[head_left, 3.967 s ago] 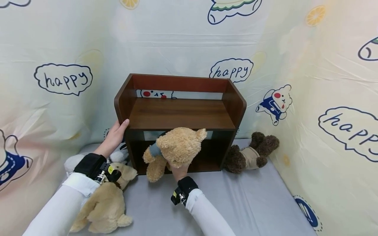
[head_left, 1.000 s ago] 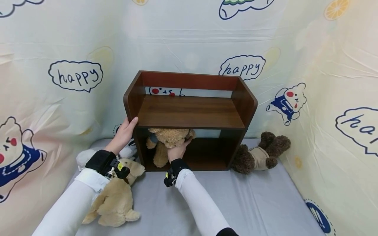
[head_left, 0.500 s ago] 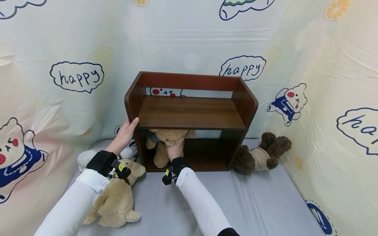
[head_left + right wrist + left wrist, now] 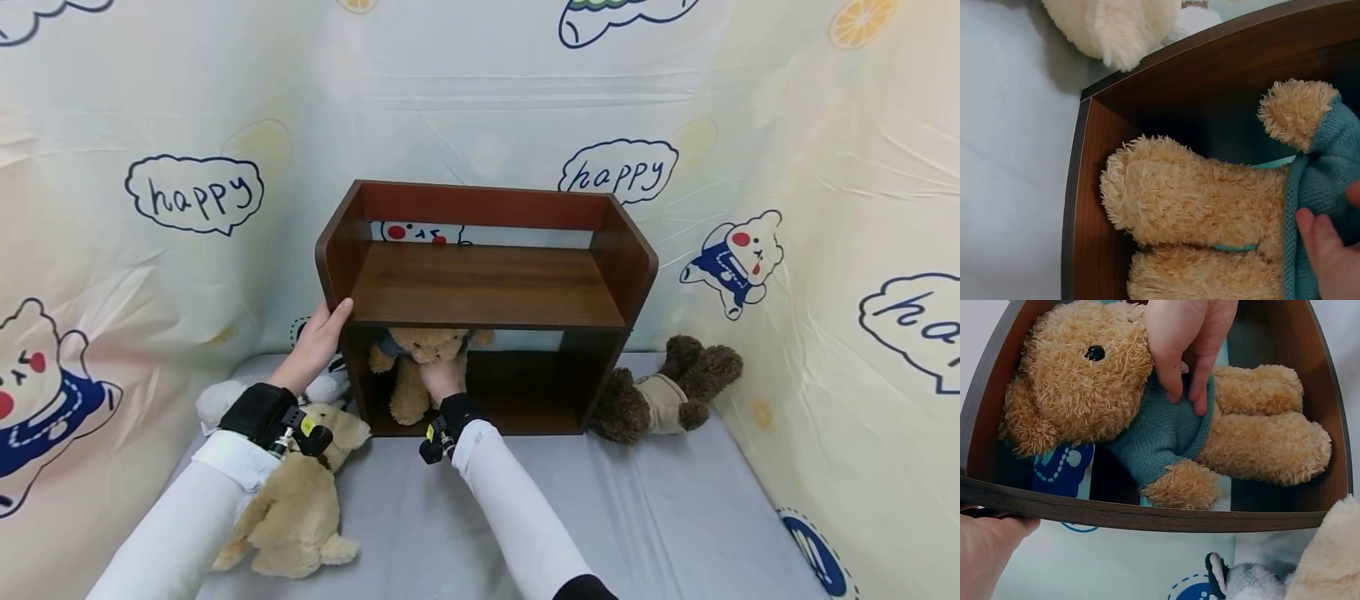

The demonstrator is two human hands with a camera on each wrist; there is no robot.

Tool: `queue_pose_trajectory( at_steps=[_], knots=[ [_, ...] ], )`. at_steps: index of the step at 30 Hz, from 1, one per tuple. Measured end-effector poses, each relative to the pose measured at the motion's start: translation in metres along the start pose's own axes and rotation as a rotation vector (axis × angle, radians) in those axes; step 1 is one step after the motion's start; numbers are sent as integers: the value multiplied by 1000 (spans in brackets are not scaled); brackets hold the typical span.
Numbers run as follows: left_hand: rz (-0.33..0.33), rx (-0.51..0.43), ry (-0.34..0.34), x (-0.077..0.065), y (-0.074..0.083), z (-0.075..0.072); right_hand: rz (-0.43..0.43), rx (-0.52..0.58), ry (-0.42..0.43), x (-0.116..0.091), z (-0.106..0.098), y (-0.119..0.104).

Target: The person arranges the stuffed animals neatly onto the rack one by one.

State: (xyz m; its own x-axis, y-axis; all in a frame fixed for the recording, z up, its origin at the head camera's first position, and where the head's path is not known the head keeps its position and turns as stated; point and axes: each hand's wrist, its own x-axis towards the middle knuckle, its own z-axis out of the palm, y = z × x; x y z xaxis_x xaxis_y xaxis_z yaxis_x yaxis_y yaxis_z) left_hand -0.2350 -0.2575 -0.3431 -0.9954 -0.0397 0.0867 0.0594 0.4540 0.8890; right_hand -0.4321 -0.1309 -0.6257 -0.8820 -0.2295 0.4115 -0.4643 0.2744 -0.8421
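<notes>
A brown wooden two-tier shelf (image 4: 487, 287) stands against the curtain. My left hand (image 4: 317, 343) grips the front edge of its left side panel. Inside the lower compartment, at its left, sits a light brown teddy bear (image 4: 409, 395) in a blue-green knitted sweater, facing out. The upper shelf board hides the top of its head in the head view. My right hand (image 4: 444, 377) reaches in, and its fingertips touch the front of the sweater (image 4: 1169, 425), as the left wrist view shows. Both of the bear's legs (image 4: 1166, 194) point outward to the compartment's front.
To the left of the shelf lies a cream plush dog (image 4: 296, 508), with a grey-and-white plush toy (image 4: 326, 385) behind it. A dark brown teddy bear (image 4: 660, 400) lies on its side at the right. A grey sheet (image 4: 540, 492) covers the surface.
Since the oldest frame the light brown bear has gone from in front of the shelf into its lower compartment. My right hand has shifted from beside the bear's head to its chest; my left hand stays put.
</notes>
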Motion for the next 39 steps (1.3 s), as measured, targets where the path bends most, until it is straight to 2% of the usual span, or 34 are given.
queue_pose_trajectory(
  at_steps=[2,6,7,9,12,13,15,20,22,24,28,30,33,36,39],
  knots=[
    [-1,-5,0,0,1,0,99,-251,-3,-12,-22,-47],
    [-4,-7,0,0,1,1,382,107,-33,-43,-71,-161],
    [-2,-6,0,0,1,1,450,150,-49,-48,-81,-188],
    [0,-4,2,0,1,0,444,207,-51,-54,-90,-210],
    [4,-2,2,0,1,1,425,304,-50,-54,-91,-203],
    [4,-4,1,0,1,1,388,297,-32,-54,-89,-199],
    [3,-6,-1,0,0,2,313,311,-16,-48,-77,-163],
    [-6,-3,7,1,-2,2,182,174,11,-27,-50,-68],
    [-5,-7,11,2,-3,1,177,107,24,-23,-47,-46],
    [-2,-14,11,3,-3,2,177,85,14,-21,-49,-34],
    [-4,-15,7,2,-3,1,203,7,-36,-25,-63,-29],
    [-8,-13,5,2,-3,1,163,-62,-78,-30,-72,-32],
    [-5,-14,5,2,-3,1,150,-187,-199,-34,-84,-39],
    [0,-13,7,2,-2,2,128,-323,-377,-40,-100,-64],
    [2,-12,7,2,-2,2,184,-405,-538,-50,-118,-108]
  ],
)
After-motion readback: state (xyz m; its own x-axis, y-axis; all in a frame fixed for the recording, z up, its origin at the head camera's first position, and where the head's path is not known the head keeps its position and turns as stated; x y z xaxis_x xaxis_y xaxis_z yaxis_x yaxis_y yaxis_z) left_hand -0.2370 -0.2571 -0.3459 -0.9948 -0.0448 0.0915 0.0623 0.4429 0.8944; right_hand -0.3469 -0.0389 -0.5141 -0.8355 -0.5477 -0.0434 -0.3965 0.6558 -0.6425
